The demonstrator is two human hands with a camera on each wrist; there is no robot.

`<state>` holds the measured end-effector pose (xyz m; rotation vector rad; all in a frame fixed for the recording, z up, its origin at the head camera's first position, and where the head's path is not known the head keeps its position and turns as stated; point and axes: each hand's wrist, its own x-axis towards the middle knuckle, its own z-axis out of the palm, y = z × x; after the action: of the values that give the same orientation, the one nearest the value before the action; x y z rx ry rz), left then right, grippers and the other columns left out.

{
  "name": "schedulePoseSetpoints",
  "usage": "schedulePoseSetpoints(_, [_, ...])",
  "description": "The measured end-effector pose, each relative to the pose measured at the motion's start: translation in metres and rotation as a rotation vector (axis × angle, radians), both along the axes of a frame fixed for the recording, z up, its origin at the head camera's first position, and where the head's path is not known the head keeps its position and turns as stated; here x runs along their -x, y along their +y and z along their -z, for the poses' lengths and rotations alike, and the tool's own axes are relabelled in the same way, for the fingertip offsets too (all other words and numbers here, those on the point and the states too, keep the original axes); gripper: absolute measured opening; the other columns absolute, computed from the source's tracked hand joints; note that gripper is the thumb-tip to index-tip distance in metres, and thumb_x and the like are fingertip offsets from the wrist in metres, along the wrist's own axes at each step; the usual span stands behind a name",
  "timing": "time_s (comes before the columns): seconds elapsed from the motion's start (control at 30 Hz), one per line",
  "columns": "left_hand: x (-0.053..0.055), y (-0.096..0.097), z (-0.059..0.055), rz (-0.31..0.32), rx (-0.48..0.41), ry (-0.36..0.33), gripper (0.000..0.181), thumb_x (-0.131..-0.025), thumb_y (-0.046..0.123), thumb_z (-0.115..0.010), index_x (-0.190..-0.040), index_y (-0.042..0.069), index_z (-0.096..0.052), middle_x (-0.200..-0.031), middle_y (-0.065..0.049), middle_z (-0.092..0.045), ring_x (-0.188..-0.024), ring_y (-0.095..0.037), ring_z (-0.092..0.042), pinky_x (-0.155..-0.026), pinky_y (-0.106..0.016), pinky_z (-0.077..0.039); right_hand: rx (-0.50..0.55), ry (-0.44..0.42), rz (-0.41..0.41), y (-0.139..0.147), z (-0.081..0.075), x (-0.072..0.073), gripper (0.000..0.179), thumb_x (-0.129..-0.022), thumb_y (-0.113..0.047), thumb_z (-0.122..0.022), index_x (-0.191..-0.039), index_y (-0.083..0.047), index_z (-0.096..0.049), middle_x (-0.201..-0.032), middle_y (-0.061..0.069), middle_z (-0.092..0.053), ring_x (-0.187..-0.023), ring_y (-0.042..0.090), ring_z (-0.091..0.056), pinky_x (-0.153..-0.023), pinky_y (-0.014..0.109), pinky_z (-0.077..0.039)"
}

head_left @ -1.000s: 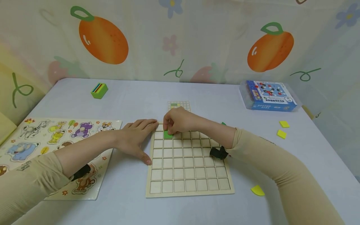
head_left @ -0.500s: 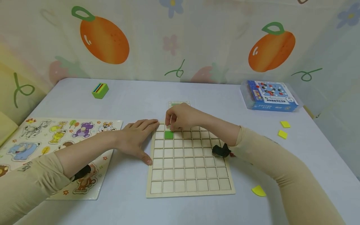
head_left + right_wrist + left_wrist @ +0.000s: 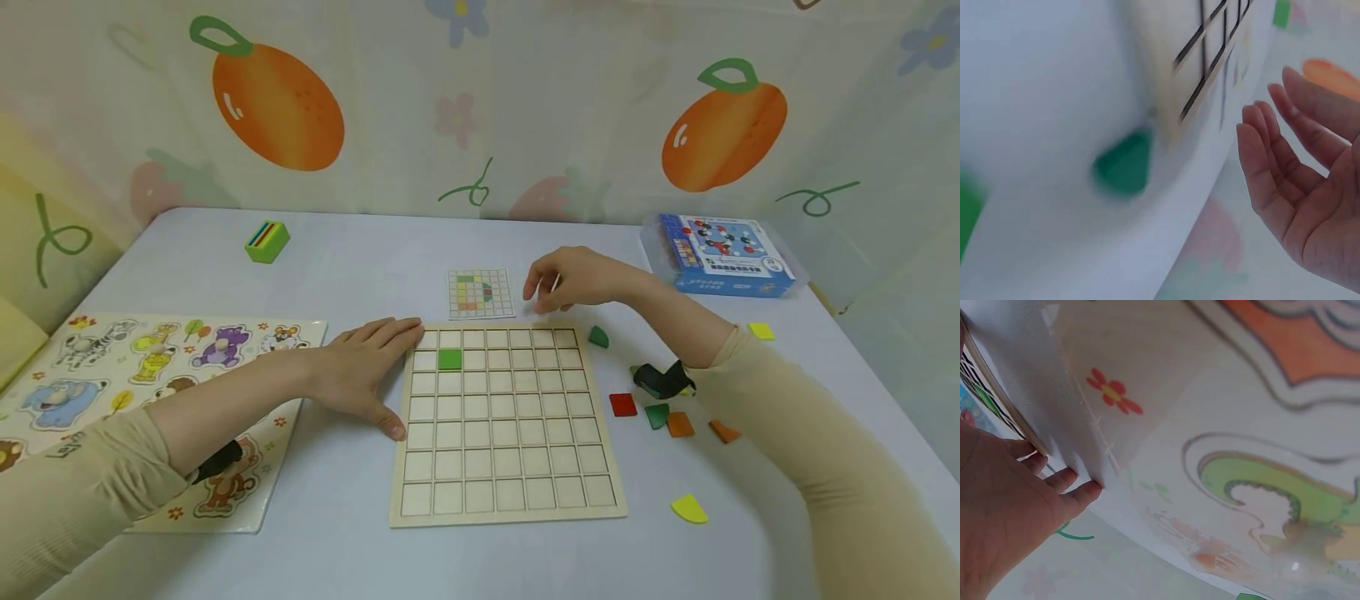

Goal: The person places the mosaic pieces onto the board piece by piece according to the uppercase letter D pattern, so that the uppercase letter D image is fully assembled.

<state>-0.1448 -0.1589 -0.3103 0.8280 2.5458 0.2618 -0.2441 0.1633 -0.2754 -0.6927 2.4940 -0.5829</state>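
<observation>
A wooden grid board (image 3: 477,461) lies on the white table, with one green square tile (image 3: 450,359) in a cell near its far left corner. My left hand (image 3: 358,372) rests at the board's left edge, fingers extended and thumb spread; in the left wrist view its fingertips (image 3: 1089,492) reach the edge and the tabletop. Beyond the far right of the board hovers my right hand (image 3: 573,279), its fingers loosely bent around nothing. Just left of it lies a small printed card (image 3: 468,292) showing a coloured grid. A dark green quarter-round tile (image 3: 598,337) is close below that hand.
Right of the board lie a red tile (image 3: 622,405), another green tile (image 3: 657,416), orange tiles (image 3: 681,424) and yellow tiles (image 3: 688,508). An animal puzzle board (image 3: 288,417) is at left. A green block (image 3: 267,242) and a blue box (image 3: 731,283) stand farther back.
My right hand has left the green tile in its cell and moved right, off the board, uncovering the printed card and several tiles. The left hand has stayed put.
</observation>
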Motion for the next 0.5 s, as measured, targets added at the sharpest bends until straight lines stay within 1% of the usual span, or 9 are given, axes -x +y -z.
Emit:
schedulePoseSetpoints(0.13, [0.000, 0.000, -0.001, 0.000, 0.003, 0.002, 0.129, -0.068, 0.071, -0.076, -0.159, 0.007, -0.011, -0.168, -0.013, -0.007, -0.154, -0.045, -0.009, -0.116, -0.072, -0.019, -0.024, 0.000, -0.007, 0.029, 0.001, 0.003, 0.018, -0.091, -0.018, -0.069, -0.108, -0.012, -0.069, -0.093, 0.006, -0.067, -0.083, 0.021, -0.065, -0.075, 0.032, -0.053])
schedulePoseSetpoints(0.23, [0.000, 0.000, -0.001, -0.001, 0.008, 0.006, 0.129, -0.068, 0.071, -0.076, -0.159, 0.007, -0.011, -0.168, -0.013, -0.007, -0.154, -0.045, -0.009, -0.116, -0.072, -0.020, -0.016, -0.023, -0.027, 0.051, 0.000, 0.001, 0.018, -0.092, -0.018, -0.069, -0.109, -0.012, -0.069, -0.093, 0.006, -0.066, -0.082, 0.019, -0.063, -0.075, 0.033, -0.051])
schedulePoseSetpoints(0.33, [0.000, 0.000, 0.000, 0.001, 0.012, 0.009, 0.129, -0.068, 0.071, -0.076, -0.159, 0.007, -0.011, -0.168, -0.013, -0.006, -0.154, -0.045, -0.009, -0.116, -0.072, -0.020, -0.009, -0.048, -0.035, 0.071, 0.001, -0.003, 0.019, -0.091, -0.019, -0.070, -0.110, -0.013, -0.069, -0.094, 0.006, -0.066, -0.086, 0.017, -0.062, -0.076, 0.032, -0.052])
schedulePoseSetpoints(0.5, [0.000, 0.001, -0.001, 0.009, 0.014, 0.011, 0.129, -0.068, 0.072, -0.075, -0.159, 0.007, -0.011, -0.168, -0.014, -0.007, -0.153, -0.046, -0.010, -0.115, -0.072, -0.021, -0.014, -0.075, -0.049, 0.098, 0.003, -0.015, 0.021, -0.089, -0.022, -0.073, -0.108, -0.015, -0.069, -0.094, 0.002, -0.067, -0.091, 0.015, -0.060, -0.080, 0.024, -0.052])
